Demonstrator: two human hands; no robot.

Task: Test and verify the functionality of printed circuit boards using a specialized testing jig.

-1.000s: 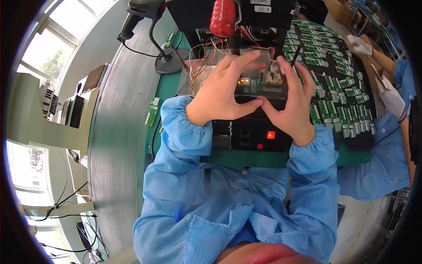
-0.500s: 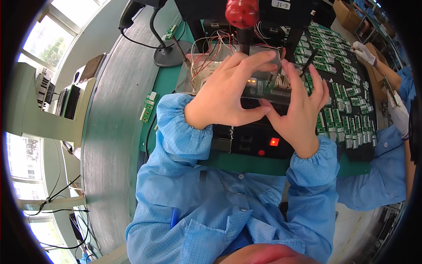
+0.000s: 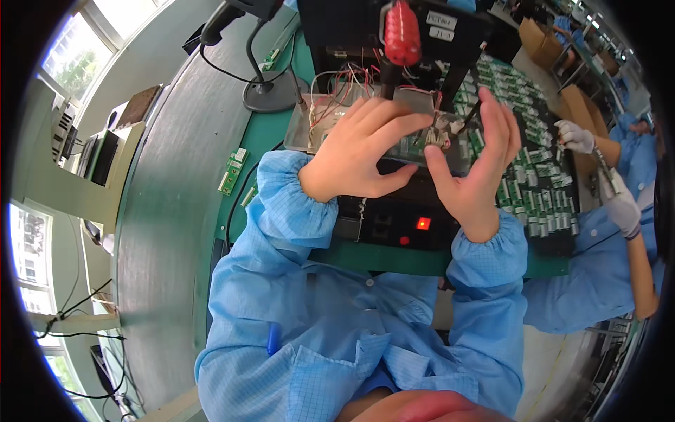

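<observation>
My left hand [image 3: 362, 149] is over the test fixture, its fingers stretched forward and its thumb apart. Opposite it, my right hand [image 3: 478, 165] has its fingers raised and spread, with the thumb tip near a bundle of pale wires [image 3: 437, 136]. I see nothing held in either hand. Between and beneath them lies the fixture's clear plastic plate [image 3: 299, 135], partly hidden by my left hand. Behind it stands a red-gripped lever [image 3: 402, 35]. A lit red switch [image 3: 422, 224] shows on the black front panel [image 3: 387, 235] below my hands.
Many green circuit boards [image 3: 541, 172] lie in rows on a black mat to the right. A scanner on a stand [image 3: 267, 95] is at the back left. A loose board [image 3: 232, 171] lies on the green bench. At right, a co-worker's white-gloved hands [image 3: 622, 211] hold a strip-like part.
My thumbs, close together before, have moved apart, and my right hand's fingers now point more upright. The view has shifted slightly. The co-worker's gloved hands have moved a little.
</observation>
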